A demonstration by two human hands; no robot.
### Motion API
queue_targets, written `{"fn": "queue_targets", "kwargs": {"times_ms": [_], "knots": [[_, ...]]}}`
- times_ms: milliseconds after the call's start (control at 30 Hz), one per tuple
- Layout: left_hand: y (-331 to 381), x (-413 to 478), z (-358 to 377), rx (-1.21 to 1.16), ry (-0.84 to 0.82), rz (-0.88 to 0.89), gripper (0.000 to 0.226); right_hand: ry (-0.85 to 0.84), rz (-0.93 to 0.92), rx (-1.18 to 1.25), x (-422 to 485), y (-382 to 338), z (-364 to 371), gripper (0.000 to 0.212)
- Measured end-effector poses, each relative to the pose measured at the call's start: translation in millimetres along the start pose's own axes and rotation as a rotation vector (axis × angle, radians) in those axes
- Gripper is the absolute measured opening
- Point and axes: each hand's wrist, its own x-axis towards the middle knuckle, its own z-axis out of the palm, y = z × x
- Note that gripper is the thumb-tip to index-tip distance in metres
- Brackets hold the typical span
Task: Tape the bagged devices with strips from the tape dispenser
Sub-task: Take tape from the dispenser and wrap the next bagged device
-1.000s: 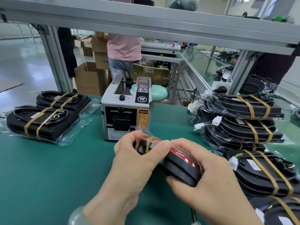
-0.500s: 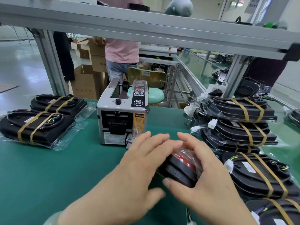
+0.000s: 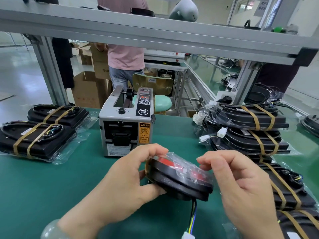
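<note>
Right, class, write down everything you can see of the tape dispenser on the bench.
The tape dispenser is a boxy, grey, metal-looking machine standing upright on the green mat, front facing the camera. On top: a black knob, a black control panel and an open bay holding a black roller. The front has a dark outlet and an orange caution sticker. Whether a strip is waiting there cannot be told. Only the mat visibly touches it.

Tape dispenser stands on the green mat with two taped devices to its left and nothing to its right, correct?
Not quite. The head view shows the tape dispenser on the green mat with two taped devices to its left, but a stack of taped devices lies to its right.
</note>
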Motion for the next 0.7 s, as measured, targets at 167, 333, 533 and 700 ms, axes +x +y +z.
{"fn": "queue_targets", "kwargs": {"times_ms": [167, 333, 533, 700], "knots": [[0.0, 2.5, -7.2, -0.16, -0.016, -0.065, 0.069, -0.312, 0.092, -0.158, 0.2, 1.7, -1.7, 0.065], [18.5, 3.3, -18.4, -0.256, -0.053, 0.038, 0.054, -0.254, 0.025, -0.126, -1.1, 2.4, 9.7, 0.057], [36.3, 21.2, -23.2, -0.133, 0.014, 0.022, 0.018, -0.252, -0.021, -0.117, -1.3, 1.1, 10.7, 0.057], [37.3, 34.9, -14.3, -0.169, 0.182, -0.121, 0.023, -0.294, -0.112, -0.1, -2.0, 1.7, 15.5, 0.071]]}}
